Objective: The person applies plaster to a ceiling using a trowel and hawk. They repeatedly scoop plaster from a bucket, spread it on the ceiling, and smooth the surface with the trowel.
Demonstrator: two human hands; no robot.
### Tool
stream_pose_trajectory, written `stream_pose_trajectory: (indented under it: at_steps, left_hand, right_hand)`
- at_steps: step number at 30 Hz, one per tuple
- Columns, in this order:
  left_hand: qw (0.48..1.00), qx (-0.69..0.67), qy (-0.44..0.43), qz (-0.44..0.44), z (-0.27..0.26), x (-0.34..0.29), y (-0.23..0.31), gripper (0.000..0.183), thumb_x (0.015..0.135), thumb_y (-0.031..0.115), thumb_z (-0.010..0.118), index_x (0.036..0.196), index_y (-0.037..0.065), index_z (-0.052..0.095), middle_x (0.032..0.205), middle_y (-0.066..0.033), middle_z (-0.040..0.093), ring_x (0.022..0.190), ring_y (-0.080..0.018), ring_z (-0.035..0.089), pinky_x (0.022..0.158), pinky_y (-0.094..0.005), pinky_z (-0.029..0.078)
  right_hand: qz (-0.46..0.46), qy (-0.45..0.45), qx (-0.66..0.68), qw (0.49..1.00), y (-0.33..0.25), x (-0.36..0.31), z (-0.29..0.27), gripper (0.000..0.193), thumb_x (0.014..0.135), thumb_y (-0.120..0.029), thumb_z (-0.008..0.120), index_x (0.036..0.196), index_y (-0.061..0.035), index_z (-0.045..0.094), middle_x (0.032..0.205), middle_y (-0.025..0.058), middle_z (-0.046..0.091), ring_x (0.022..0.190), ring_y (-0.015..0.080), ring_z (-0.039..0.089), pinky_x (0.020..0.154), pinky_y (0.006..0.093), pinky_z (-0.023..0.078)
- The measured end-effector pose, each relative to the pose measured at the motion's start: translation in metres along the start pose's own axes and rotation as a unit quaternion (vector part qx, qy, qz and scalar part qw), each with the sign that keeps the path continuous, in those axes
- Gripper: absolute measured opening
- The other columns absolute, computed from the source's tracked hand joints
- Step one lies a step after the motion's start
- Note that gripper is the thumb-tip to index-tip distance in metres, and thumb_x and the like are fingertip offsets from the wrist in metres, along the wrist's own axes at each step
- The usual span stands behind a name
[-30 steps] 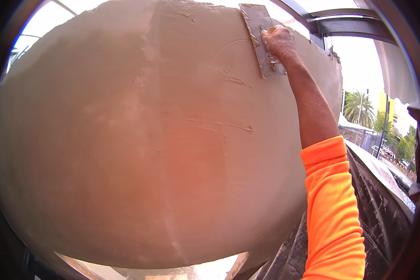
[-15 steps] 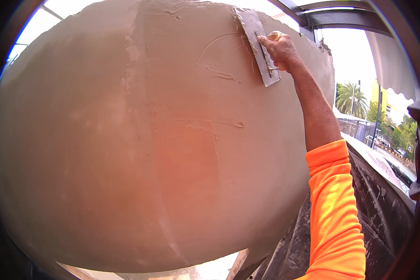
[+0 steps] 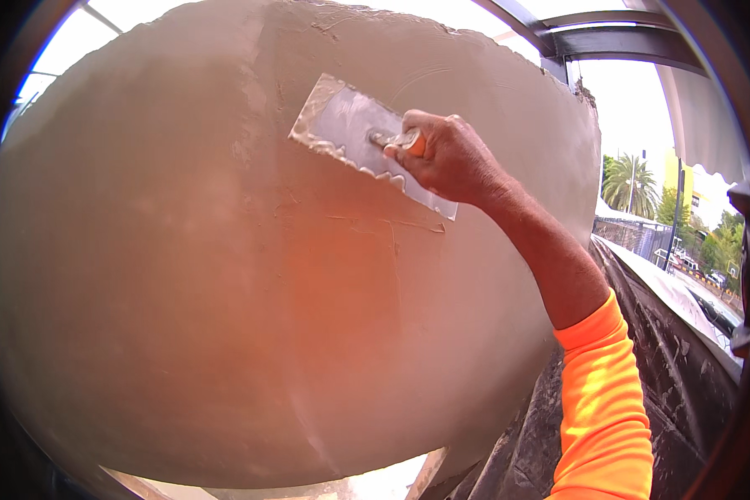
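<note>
Trowel [image 3: 350, 125] over the curved wall [image 3: 142, 250], upper middle, grip [image 3: 417, 144] partly hidden.
I see the right hand [image 3: 452, 158] curled round it; the left, out of view, I can't tell. Forearm [image 3: 550, 250] blocks some wall; black sheeting [image 3: 679, 371], lower right.

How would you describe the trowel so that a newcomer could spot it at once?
Find the big brown wall that fills most of the view. In front of its upper middle, beyond the orange sleeve, the right grip holds the trowel. It is the flat, pale grey rectangle with paste clumped along its edge, the only tool in sight.
</note>
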State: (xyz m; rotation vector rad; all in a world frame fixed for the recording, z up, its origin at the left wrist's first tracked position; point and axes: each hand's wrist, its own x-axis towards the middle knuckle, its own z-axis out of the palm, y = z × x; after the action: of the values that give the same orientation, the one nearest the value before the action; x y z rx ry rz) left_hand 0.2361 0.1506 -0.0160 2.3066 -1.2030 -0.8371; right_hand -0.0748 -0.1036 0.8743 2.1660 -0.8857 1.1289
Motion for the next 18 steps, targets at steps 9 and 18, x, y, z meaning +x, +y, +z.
stream_pose_trajectory:
  at_steps: [9, 18]
  left_hand:
    - [0.993, 0.068, 0.002, -0.092, 0.006, -0.073, -0.061, 0.039, 0.091, 0.043, 0.059, 0.099, 0.007, 0.071, 0.104, -0.0205, 0.073, 0.099, -0.0392, 0.070, 0.088, -0.0483, 0.057]
    - [0.992, 0.015, -0.006, -0.124, 0.002, -0.044, -0.058, 0.039, 0.089, 0.041, 0.061, 0.106, 0.007, 0.069, 0.111, -0.0222, 0.072, 0.105, -0.0403, 0.068, 0.092, -0.0479, 0.056]
  right_hand:
    - [0.262, 0.131, 0.091, 0.952, 0.106, 0.080, -0.055, 0.042, 0.092, -0.037, 0.075, 0.109, 0.0010, 0.070, 0.089, 0.0141, 0.074, 0.071, 0.0179, 0.068, 0.062, 0.0346, 0.057]
    - [0.016, 0.031, 0.071, 0.997, 0.011, 0.154, -0.018, 0.040, 0.092, -0.036, 0.078, 0.104, 0.0016, 0.072, 0.072, 0.0052, 0.063, 0.064, 0.0114, 0.057, 0.059, 0.0311, 0.047]
